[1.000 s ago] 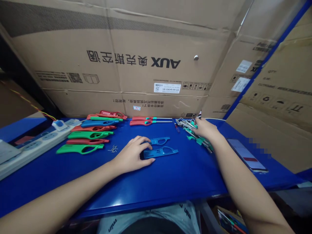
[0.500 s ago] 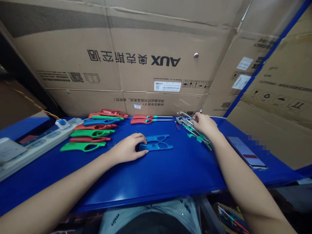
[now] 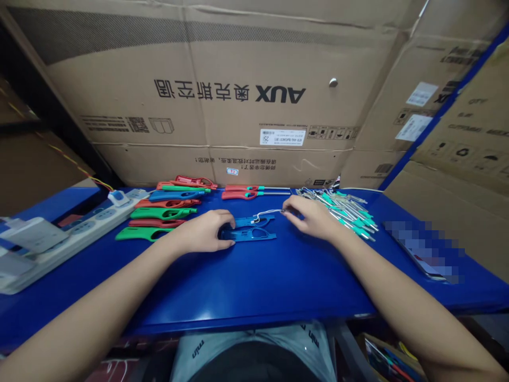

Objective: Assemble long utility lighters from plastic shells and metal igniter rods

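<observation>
My left hand [image 3: 210, 231] curls its fingers round the left end of the blue plastic shells [image 3: 254, 235], which lie side by side on the blue table. My right hand [image 3: 312, 216] pinches one end of a thin part with white wires [image 3: 267, 213]; its free end hangs over the upper shell. Behind my right hand lies a pile of metal rods with green tips [image 3: 358, 222]. Two red lighters with metal rods [image 3: 240, 195] lie beyond the shells. Red, green and blue handles [image 3: 165, 213] are lined up left of the shells.
A white power strip [image 3: 93, 225] with plugs runs along the left side. A phone [image 3: 417, 254], partly pixelated, lies at the right. Cardboard [image 3: 222, 53] stands behind the blue table [image 3: 254, 286]. Below the table at the right is a box with coloured items [image 3: 392, 361].
My right hand has moved left from the rod pile, bringing the wired part over the shells. My left hand still holds the shells. The view has shifted slightly.
</observation>
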Motion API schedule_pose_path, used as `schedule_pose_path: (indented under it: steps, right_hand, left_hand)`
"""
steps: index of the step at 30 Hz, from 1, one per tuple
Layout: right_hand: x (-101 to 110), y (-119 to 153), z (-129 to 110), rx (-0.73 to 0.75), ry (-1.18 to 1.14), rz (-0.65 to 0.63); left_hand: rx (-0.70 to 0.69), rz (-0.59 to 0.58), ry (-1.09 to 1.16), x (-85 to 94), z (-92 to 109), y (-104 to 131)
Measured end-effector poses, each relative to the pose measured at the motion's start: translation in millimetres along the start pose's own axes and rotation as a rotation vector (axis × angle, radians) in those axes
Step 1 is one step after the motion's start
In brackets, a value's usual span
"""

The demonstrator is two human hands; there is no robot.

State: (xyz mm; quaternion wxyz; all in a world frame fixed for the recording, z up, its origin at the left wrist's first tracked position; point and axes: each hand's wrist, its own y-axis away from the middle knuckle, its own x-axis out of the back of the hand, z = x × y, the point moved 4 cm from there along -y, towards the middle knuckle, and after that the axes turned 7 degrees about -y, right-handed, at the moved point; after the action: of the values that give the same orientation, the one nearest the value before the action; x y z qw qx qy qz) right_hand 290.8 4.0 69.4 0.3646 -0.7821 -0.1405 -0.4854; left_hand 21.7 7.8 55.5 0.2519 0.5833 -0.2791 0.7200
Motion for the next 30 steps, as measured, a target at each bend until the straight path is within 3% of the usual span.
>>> schedule_pose_path:
  steps: [3, 5, 9, 13, 20, 24, 30]
  right_hand:
    - [-8, 0, -8, 0.035, -0.013, -0.015]
    - [-12, 0, -11, 0.075, -0.022, -0.014]
    - [-17, 0, -12, 0.096, -0.001, -0.017]
    - [-22, 1, -9, 0.052, -0.044, -0.117]
    - [-23, 1, -13, 0.029, -0.444, -0.253]
    - [-22, 1, -8, -0.069, -0.49, -0.272]
    - [-25, 0, -2, -0.051, -0.518, -0.276]
  left_hand:
    - [0.027, 0.177, 0.103, 0.2, 6, -2]
    - [0.052, 0.273, 0.298, -6.2, 12, -4]
    - [0.085, 0.279, 0.55, -25.5, 21, -9]
    - [0.133, 0.368, 0.661, -28.9, 18, -9]
    - [0.173, 0.382, 0.491, -23.5, 8, -8]
    - [0.047, 0.328, 0.323, -18.2, 10, -8]
    - [-0.018, 0.263, 0.264, -15.4, 12, -8]
